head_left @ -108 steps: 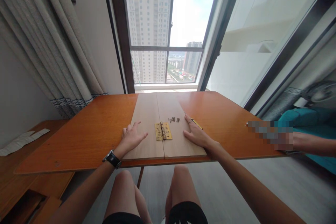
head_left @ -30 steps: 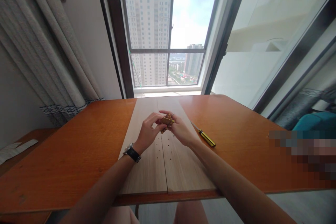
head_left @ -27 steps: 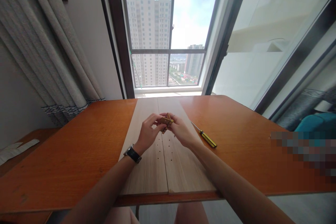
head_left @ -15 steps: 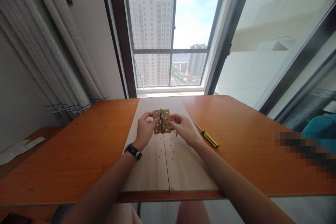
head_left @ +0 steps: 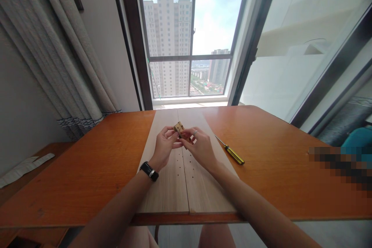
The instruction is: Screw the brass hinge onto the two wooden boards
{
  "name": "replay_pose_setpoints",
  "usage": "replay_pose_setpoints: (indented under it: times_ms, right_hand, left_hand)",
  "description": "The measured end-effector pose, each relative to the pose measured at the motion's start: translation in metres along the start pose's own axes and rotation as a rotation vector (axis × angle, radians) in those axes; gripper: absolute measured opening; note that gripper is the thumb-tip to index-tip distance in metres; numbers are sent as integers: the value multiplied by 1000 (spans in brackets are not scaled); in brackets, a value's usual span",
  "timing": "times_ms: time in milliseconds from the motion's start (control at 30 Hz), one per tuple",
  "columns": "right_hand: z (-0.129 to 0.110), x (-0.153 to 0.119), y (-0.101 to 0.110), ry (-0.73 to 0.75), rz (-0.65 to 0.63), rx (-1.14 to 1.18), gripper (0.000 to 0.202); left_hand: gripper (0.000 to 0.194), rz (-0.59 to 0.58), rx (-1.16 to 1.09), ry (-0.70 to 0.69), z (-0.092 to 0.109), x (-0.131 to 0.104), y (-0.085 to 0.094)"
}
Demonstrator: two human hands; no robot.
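Between my two hands is a brass hinge, tilted and partly covered by fingers, held above two pale wooden boards. My left hand, with a black watch on its wrist, pinches the hinge at its left side. Fingers of my right hand, which wears a ring, grip it from the right. The boards lie side by side with a narrow seam between them. Small dark holes dot both boards near that seam, just below my hands.
A screwdriver with a yellow and black handle lies right of the boards on the orange-brown table. A window stands beyond the far edge. Grey curtains hang at the left.
The hinge was spread flat, its leaves facing me; now it is turned, tilted and looks folded. My right hand has moved left over it, and both hands still hold it.
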State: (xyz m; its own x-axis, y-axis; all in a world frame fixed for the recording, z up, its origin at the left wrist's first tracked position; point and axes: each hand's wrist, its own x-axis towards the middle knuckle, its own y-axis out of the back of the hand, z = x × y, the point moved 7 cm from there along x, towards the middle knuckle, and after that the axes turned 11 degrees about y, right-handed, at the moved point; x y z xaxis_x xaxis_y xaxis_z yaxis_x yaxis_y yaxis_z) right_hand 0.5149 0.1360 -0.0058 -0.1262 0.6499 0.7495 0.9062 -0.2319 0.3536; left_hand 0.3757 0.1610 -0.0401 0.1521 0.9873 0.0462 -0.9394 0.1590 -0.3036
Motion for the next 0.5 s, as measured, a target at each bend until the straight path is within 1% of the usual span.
replay_pose_setpoints:
  times_ms: [100,267,500]
  right_hand:
    - [-6,1,4,56,33,-40,14]
    - [-7,0,5,89,61,-37,18]
    - [-6,0,5,83,60,36,17]
  left_hand:
    - [51,-21,-74,4,-1,0,0]
    - [50,-50,-187,11,0,0,-4]
    - [48,-46,-120,-30,4,-3,-5]
